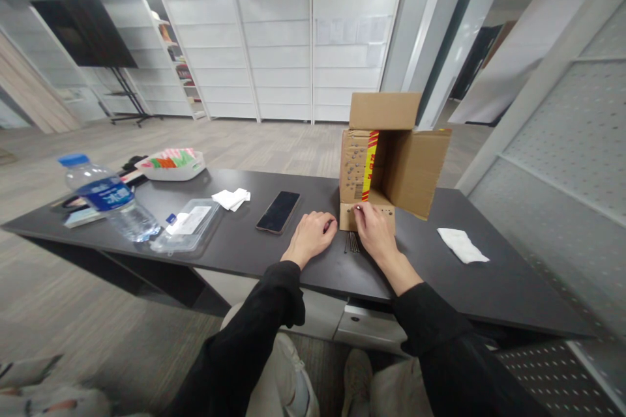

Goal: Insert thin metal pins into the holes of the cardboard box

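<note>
Nearest: we look down past our own knees and black sleeves to a light drawer (372, 324) under the dark bench (420, 264).
Nails: a little row of slim dark nails (352, 242) lies on the bench, just on the near side of the box and between our hands.
Left hand: here is our left hand (312, 234), just left of the box, its grip curled inward; something dark shows by the fingertips, and we cannot tell whether it is held.
Right hand: our right hand (375, 231) is at the box's low near flap, thumb and finger drawn together; the grip is too small to read, so we cannot say what it pinches.
Box: the cardboard box (415, 172) gapes towards us, flaps spread, round dots and a yellow-red strip on its left flap.
Right side: we have a folded tissue (463, 245) lying flat.
Left side: a phone (278, 212), face up, then a crumpled tissue (231, 199), a clear plastic case (188, 228) and a tilted water bottle (115, 199).
Far left: a white tray (173, 168) of colourful packets.
Beyond: white shelving (278, 52), and a black screen (84, 32) on a stand.
</note>
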{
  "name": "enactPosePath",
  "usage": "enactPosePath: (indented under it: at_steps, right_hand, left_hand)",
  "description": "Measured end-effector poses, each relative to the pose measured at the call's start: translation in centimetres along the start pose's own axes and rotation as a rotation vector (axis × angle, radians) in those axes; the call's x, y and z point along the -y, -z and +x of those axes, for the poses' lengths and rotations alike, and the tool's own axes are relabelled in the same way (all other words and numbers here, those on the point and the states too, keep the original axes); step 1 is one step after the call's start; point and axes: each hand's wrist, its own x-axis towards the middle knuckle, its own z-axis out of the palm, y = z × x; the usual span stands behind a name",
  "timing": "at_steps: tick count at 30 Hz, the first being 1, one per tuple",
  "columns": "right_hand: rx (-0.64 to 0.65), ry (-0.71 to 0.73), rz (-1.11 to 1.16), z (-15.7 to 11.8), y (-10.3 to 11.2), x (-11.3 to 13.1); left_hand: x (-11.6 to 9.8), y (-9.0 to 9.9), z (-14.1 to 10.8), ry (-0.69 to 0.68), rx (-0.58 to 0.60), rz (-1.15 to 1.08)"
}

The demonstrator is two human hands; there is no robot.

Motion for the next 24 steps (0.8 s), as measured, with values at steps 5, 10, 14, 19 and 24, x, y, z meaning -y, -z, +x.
enactPosePath:
  at_steps: [5,10,14,19,24]
  right_hand:
    - [-0.028,0.005,-0.017,0.0,0.0,-0.1]
    - [-0.031,0.009,-0.031,-0.1,-0.1,-0.4]
    - [-0.028,-0.007,-0.019,-0.1,-0.3,-0.8]
    - [-0.026,-0.036,-0.015,-0.1,-0.2,-1.0]
    - [-0.043,-0.038,-0.001,-0.2,-0.2,-1.2]
  left_hand:
    - [0.0,0.1,0.1,0.009,0.013,-0.005]
    - [0.0,0.1,0.0,0.008,0.016,-0.009]
    - [0.0,0.1,0.0,0.012,0.016,-0.008]
    - [0.0,0.1,0.0,0.006,0.013,-0.008]
    - [-0.1,0.2,0.0,0.004,0.008,-0.012]
